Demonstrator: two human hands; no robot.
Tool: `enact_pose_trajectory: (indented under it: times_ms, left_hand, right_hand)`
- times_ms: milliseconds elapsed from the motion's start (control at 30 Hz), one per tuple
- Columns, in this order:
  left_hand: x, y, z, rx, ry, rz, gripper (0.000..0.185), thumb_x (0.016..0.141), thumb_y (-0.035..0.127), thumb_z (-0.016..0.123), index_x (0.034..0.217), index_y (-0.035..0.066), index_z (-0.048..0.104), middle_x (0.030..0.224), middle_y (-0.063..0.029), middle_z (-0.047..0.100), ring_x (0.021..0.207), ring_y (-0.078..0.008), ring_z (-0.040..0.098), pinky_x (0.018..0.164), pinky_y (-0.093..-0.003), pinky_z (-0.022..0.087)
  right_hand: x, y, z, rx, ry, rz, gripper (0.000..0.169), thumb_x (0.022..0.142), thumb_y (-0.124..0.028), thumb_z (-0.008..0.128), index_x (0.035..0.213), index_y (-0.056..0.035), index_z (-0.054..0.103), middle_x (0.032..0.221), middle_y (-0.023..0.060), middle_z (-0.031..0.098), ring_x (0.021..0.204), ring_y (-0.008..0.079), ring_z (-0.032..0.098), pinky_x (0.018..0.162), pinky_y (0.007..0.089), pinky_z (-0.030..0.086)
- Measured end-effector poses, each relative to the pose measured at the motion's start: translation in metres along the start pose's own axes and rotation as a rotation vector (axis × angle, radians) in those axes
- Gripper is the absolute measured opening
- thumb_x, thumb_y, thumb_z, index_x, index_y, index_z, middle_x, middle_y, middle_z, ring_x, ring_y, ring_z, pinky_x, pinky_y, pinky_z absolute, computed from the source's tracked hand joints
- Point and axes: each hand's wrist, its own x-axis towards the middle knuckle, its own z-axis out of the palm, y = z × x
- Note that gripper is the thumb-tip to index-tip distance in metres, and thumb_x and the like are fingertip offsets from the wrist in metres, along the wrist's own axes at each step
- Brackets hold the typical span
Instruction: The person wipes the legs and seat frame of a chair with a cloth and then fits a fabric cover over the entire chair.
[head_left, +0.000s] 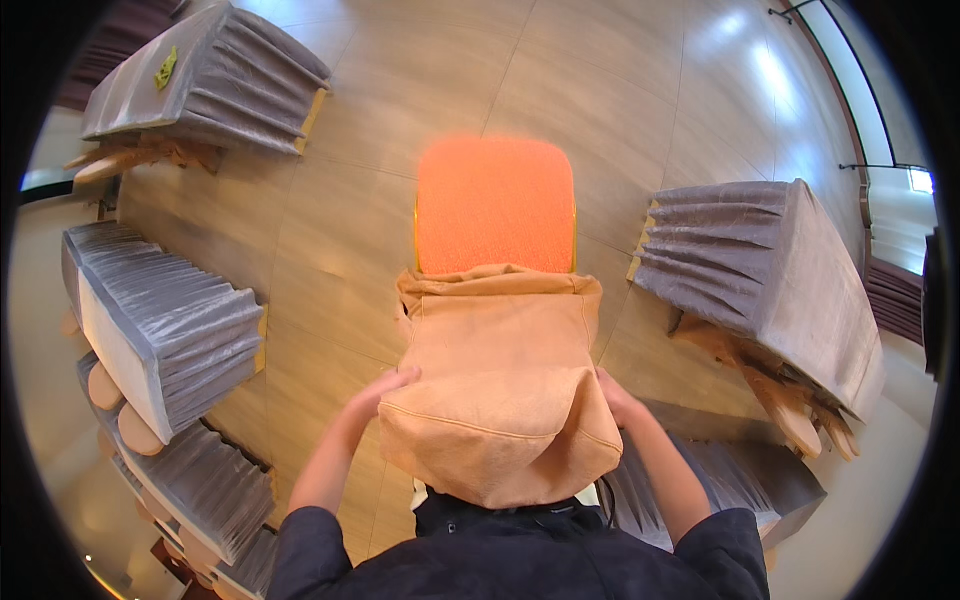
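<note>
A peach-tan fabric chair cover (499, 330) drapes over the backrest of a chair directly before me. Its rounded top bulges toward my body, and its lower edge lies bunched near the chair's orange padded seat (495, 206). On one side, my left hand (388, 388) grips the cover's edge, slightly blurred, with its fingertips on the fabric. Opposite it, my right hand (616, 399) holds the other side, its fingers partly hidden by the cloth. The backrest itself is concealed beneath the cover.
Tables with grey pleated skirts stand at the left (202, 330), upper left (247, 82) and right (712, 247). Tan-covered chairs (787, 412) sit behind the right table. A yellow-green crumpled item (166, 69) lies on the upper-left table. Wood-look flooring (360, 247) surrounds the chair.
</note>
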Motion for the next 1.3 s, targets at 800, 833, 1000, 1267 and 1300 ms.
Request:
enact_pose_trajectory:
  times_ms: [800, 833, 1000, 1267, 1300]
  left_hand:
    - [0.206, 0.103, -0.048, 1.460, 0.613, 1.123, 0.030, 0.089, 0.019, 0.061, 0.116, 0.007, 0.057, 0.114, -0.0117, 0.057, 0.105, -0.0297, 0.053, 0.094, -0.0453, 0.043]
    - [0.209, 0.100, -0.049, 1.541, 0.596, 1.094, 0.029, 0.088, 0.019, 0.061, 0.115, 0.008, 0.057, 0.112, -0.0110, 0.058, 0.105, -0.0295, 0.053, 0.094, -0.0450, 0.043]
    - [0.215, 0.084, -0.049, 1.609, 0.320, 0.620, 0.032, 0.080, 0.019, 0.067, 0.110, 0.010, 0.060, 0.103, -0.0087, 0.058, 0.104, -0.0284, 0.053, 0.097, -0.0455, 0.042]
    - [0.146, 0.124, -0.021, 1.773, -0.103, 1.119, 0.030, 0.063, 0.021, 0.073, 0.090, 0.008, 0.070, 0.100, -0.0079, 0.060, 0.098, -0.0282, 0.056, 0.093, -0.0395, 0.045]
    - [0.141, 0.123, -0.025, 1.705, -0.194, 1.109, 0.031, 0.061, 0.022, 0.074, 0.088, 0.008, 0.071, 0.099, -0.0073, 0.060, 0.097, -0.0278, 0.056, 0.092, -0.0391, 0.045]
  right_hand:
    - [0.261, -0.083, -0.049, -0.661, 0.577, -0.691, 0.058, 0.078, 0.003, 0.055, 0.135, -0.0056, 0.045, 0.122, 0.0186, 0.050, 0.109, 0.0336, 0.055, 0.094, 0.0416, 0.045]
    - [0.259, -0.080, -0.042, -0.615, 0.509, -0.611, 0.061, 0.077, 0.004, 0.057, 0.135, -0.0057, 0.045, 0.121, 0.0177, 0.050, 0.109, 0.0323, 0.055, 0.094, 0.0407, 0.046]
    - [0.240, -0.027, -0.051, -0.760, 0.467, -0.629, 0.064, 0.071, -0.004, 0.064, 0.133, -0.0075, 0.049, 0.118, 0.0149, 0.054, 0.105, 0.0301, 0.058, 0.089, 0.0386, 0.048]
    - [0.153, -0.076, -0.037, -1.393, 0.139, -0.361, 0.036, 0.068, -0.005, 0.066, 0.103, -0.0058, 0.064, 0.088, 0.0180, 0.066, 0.087, 0.0391, 0.063, 0.079, 0.0448, 0.052]
    - [0.135, -0.081, -0.036, -1.457, 0.112, -0.407, 0.038, 0.068, -0.004, 0.066, 0.106, -0.0071, 0.063, 0.086, 0.0173, 0.066, 0.086, 0.0385, 0.063, 0.077, 0.0450, 0.052]
